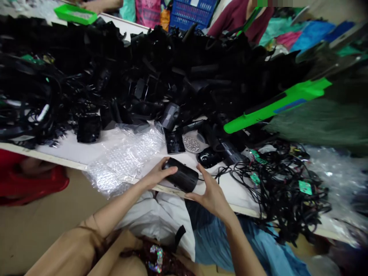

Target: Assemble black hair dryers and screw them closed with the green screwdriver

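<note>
My left hand holds a black plastic cylindrical housing at its left end, with the fingers over the top. My right hand is cupped with its fingers spread, close to the housing's right end. I cannot tell whether it touches. The housing lies just in from the white table's front edge. Left of it lies a sheet of bubble wrap. Beyond the hands are a black camera-like part, a black flat plate, and a round black part.
A large heap of black plastic parts covers the table's far side, with black cables to the left. More tangled cables with green circuit boards lie at right. A bright green tool rests on the heap. A green tray and a blue crate stand beyond; a person in a maroon top sits there.
</note>
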`<state>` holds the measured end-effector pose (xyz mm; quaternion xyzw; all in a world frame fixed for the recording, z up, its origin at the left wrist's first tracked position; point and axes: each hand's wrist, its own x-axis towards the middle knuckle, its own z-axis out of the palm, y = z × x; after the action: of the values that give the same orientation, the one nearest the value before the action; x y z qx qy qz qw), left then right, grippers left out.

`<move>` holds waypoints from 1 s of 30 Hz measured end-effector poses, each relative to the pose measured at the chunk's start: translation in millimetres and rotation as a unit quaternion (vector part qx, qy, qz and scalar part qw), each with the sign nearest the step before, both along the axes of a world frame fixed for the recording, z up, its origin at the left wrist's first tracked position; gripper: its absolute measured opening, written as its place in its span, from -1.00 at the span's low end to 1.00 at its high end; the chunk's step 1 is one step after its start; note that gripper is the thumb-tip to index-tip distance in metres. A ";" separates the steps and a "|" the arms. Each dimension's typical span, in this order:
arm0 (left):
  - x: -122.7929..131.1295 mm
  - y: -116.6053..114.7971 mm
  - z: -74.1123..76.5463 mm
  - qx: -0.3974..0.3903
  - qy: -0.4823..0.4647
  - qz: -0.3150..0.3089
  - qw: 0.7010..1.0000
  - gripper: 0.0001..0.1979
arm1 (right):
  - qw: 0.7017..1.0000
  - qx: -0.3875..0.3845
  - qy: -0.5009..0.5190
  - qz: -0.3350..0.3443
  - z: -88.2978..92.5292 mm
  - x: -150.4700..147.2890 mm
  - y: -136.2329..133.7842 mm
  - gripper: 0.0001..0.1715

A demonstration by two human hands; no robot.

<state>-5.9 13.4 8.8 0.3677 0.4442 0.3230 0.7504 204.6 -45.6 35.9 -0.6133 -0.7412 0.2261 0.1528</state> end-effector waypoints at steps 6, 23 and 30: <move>-7.3 5.4 -3.4 -0.166 -0.073 0.035 0.983 -0.67 | 0.997 0.050 0.065 -0.009 5.5 17.6 1.5 -0.33; -1.6 10.6 9.3 -0.178 -0.026 0.065 0.982 -0.80 | 0.971 0.215 0.103 -0.014 -3.0 8.6 12.1 -0.88; 0.8 12.9 11.5 -0.179 0.006 0.051 0.983 -0.77 | 0.958 0.285 -0.007 0.003 -20.3 6.6 9.2 -0.80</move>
<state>-5.1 26.3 20.4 0.2065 0.5172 0.2741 0.7840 211.2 -36.4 15.6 -0.5439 -0.7775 0.0015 0.3157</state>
